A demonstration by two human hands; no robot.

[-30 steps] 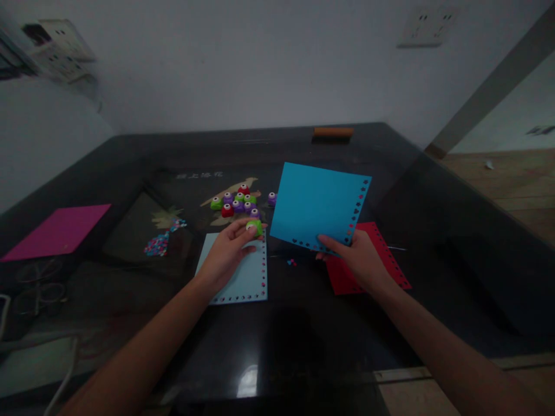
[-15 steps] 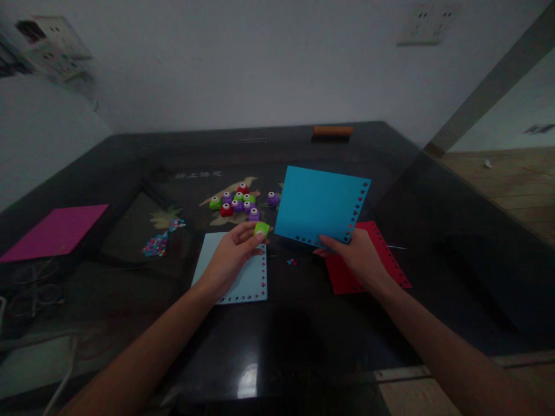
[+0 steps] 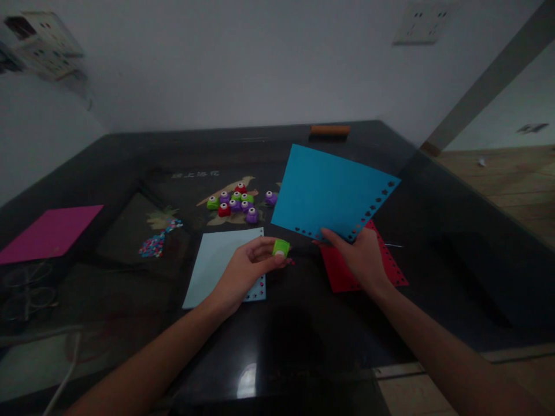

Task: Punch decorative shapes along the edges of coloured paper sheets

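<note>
Between the thumb and fingers of my left hand [image 3: 251, 267] is a small green craft punch [image 3: 281, 249] with a white button. My right hand [image 3: 359, 254] grips the lower edge of a blue sheet of paper [image 3: 332, 190], tilted above the table, with small holes along its bottom and right edges. Under my left hand lies a pale blue sheet [image 3: 212, 260] with holes along its right and bottom edges. A red sheet [image 3: 340, 271], also hole-edged, lies beneath my right hand. Tiny paper bits beside the green punch are partly hidden by my left hand.
Several red, green and purple craft punches [image 3: 235, 205] cluster behind the pale blue sheet; another purple one [image 3: 271, 199] stands apart. Colourful paper bits [image 3: 152, 246] are piled left. A magenta sheet [image 3: 54, 231] and glasses [image 3: 30, 292] lie far left. A brown roll [image 3: 329, 131] is at the back.
My left hand has moved right and slightly down with the green craft punch, partly covering the paper bits. The blue sheet has risen and tilted, its right side swinging outward in my right hand.
</note>
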